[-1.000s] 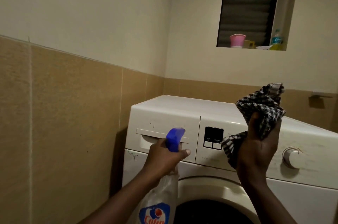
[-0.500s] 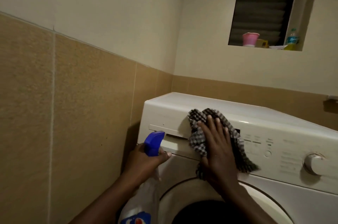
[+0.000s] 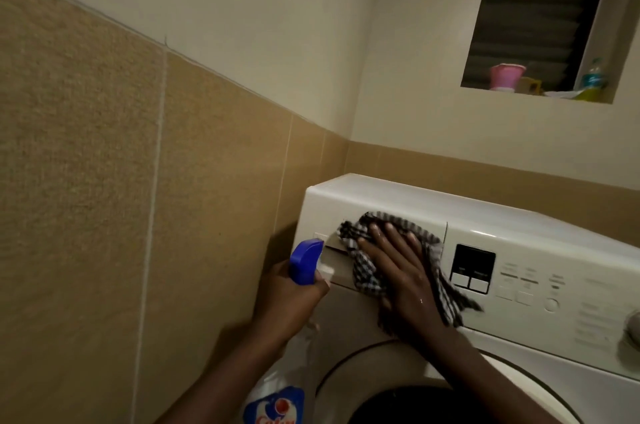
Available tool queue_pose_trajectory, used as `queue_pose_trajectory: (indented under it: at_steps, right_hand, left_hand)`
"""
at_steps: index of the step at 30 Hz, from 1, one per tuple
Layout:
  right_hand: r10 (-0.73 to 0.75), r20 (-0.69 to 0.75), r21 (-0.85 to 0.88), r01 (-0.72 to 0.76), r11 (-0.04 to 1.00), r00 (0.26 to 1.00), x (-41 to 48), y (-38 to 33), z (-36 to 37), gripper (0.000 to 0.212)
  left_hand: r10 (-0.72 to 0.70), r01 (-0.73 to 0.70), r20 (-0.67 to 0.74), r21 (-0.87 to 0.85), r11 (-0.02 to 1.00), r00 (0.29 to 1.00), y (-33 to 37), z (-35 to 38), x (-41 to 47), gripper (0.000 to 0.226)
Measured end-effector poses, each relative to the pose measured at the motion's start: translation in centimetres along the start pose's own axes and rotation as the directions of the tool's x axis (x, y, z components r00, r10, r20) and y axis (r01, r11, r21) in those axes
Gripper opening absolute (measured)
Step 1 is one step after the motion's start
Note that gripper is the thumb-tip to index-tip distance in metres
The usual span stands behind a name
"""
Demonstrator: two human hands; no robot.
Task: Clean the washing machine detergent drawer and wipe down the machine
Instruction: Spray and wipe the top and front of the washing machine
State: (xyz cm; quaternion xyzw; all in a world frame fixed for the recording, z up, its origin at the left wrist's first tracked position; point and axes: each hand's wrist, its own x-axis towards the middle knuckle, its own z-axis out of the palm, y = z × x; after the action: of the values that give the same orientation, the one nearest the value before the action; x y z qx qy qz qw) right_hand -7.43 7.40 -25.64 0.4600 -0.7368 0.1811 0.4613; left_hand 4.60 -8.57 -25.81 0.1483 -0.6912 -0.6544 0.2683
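While the left hand [image 3: 289, 294] curls round the neck of a clear plastic spray bottle with a blue trigger head [image 3: 287, 375] nearest the camera, the right hand [image 3: 401, 271] lies flat, fingers straight, pressing a black-and-white checked cloth [image 3: 363, 276] against the front of the white plastic detergent drawer [image 3: 323, 216]. That drawer sits at the upper left of the white front-loading washing machine [image 3: 540, 233] and looks pushed in. The cloth is soft and limp, so it probably bunches unless a broad palm spreads it. The drawer is likely light, smooth plastic, best taken by the recessed handle slot across its front, now partly under the cloth. Just right of it is a dark rectangular display [image 3: 472, 262]. Farther back, a pink cup [image 3: 507, 77] stands on the window ledge [image 3: 485, 90].
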Motion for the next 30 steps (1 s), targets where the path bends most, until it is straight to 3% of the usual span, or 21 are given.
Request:
queue_pose_trajectory:
  at_steps: [4, 9, 13, 16, 20, 23, 27, 30]
  right_hand:
    - [0.033, 0.009, -0.047, -0.033, 0.998, 0.999, 3.3, -0.7, 1.2, 0.06]
    - [-0.154, 0.057, 0.04, 0.152, 0.988, 0.986, 1.0, -2.1, 4.0, 0.046]
    - [-0.132, -0.034, 0.045, 0.133, 0.99, 0.991, 6.0, -2.2, 4.6, 0.056]
    - [-0.123, -0.11, -0.015, 0.122, 0.992, 0.986, 6.7, -2.7, 5.7, 0.044]
    - [-0.162, -0.11, 0.01, 0.164, 0.986, 0.981, 7.5, -3.0, 6.6, 0.045]
    - [-0.113, -0.136, 0.013, 0.115, 0.993, 0.984, 6.7, -3.4, 7.6, 0.043]
    - [-0.176, -0.05, 0.119, 0.181, 0.976, 0.983, 1.8, -4.6, 9.0, 0.04]
    - [-0.154, 0.049, 0.145, 0.146, 0.979, 0.987, 0.1, -4.6, 9.0, 0.042]
  left_hand:
    - [-0.058, 0.059, -0.061, 0.027, 0.998, 0.996, -0.3, -0.9, -0.2, 0.023]
    - [-0.049, 0.064, -0.129, 0.118, 0.991, 0.99, 0.2, -2.2, 0.2, 0.018]
    - [-0.06, 0.07, -0.124, 0.083, 0.994, 0.99, 0.3, -2.0, 0.0, 0.025]
    - [-0.095, 0.107, -0.134, 0.087, 0.99, 0.986, 0.3, -2.2, 0.3, 0.026]
    - [-0.094, 0.108, -0.149, 0.096, 0.989, 0.984, 0.8, -2.3, 0.6, 0.019]
    - [-0.079, 0.097, -0.152, 0.115, 0.989, 0.985, 0.9, -2.6, 0.5, 0.014]
    - [-0.037, 0.075, -0.201, 0.185, 0.98, 0.979, 0.9, -2.9, 0.3, 0.014]
    - [-0.051, 0.083, -0.196, 0.163, 0.983, 0.979, 0.5, -2.7, 0.5, 0.021]
